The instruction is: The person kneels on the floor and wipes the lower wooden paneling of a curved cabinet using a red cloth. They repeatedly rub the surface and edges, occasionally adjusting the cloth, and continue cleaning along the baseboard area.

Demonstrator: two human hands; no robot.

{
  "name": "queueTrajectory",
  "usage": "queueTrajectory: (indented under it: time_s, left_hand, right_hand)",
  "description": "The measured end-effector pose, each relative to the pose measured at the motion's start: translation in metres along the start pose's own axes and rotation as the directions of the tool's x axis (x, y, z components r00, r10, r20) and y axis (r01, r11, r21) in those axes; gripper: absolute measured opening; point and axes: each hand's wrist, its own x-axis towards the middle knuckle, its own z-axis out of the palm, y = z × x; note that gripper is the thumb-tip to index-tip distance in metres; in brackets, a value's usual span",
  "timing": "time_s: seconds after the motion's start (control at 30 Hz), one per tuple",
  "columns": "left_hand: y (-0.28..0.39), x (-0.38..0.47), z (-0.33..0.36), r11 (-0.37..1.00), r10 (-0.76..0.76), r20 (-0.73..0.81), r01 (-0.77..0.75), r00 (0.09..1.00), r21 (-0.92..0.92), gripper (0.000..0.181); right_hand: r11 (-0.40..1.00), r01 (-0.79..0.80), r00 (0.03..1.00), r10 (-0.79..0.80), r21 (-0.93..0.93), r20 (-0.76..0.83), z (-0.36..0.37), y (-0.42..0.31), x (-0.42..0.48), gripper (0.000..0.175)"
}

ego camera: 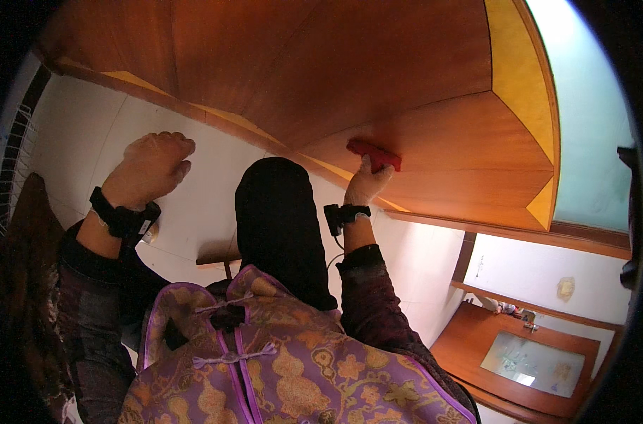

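My right hand [368,183], in a thin translucent glove, grips a red cloth [375,153]. The cloth lies against a broad brown wooden panel [353,69] with yellow inlaid edges. My left hand [152,165], also gloved, is held apart from the panel, over the pale tiled floor [104,114]. Its fingers are loosely curled and nothing shows in it; the palm faces away from view. Both wrists carry black strapped devices.
At the lower right stands a wooden door [464,339] with a frosted glass pane [533,363]. A white wire rack [17,153] is at the far left. A brown bar-shaped object [215,259] shows near the floor. My patterned vest [300,371] fills the bottom.
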Motion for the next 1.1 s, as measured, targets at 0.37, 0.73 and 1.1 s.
queueTrajectory:
  time_s: [0.37,0.73,1.1]
  left_hand:
    - [0.001,0.001,0.005,1.0,-0.003,-0.014,0.003,1.0,0.0,0.016]
    - [0.0,-0.023,-0.006,0.998,-0.041,0.045,0.043,0.998,-0.046,0.024]
    - [-0.008,-0.024,-0.002,0.997,-0.068,0.15,0.072,0.986,-0.019,0.023]
  right_hand:
    - [0.741,-0.454,0.887,0.428,0.495,0.174,0.019,0.045,-0.012,0.041]
    - [0.3,-0.901,0.41,0.826,0.313,0.387,0.037,0.214,-0.007,0.027]
    - [0.169,-0.977,0.207,0.629,0.129,0.749,0.099,0.267,-0.039,0.038]
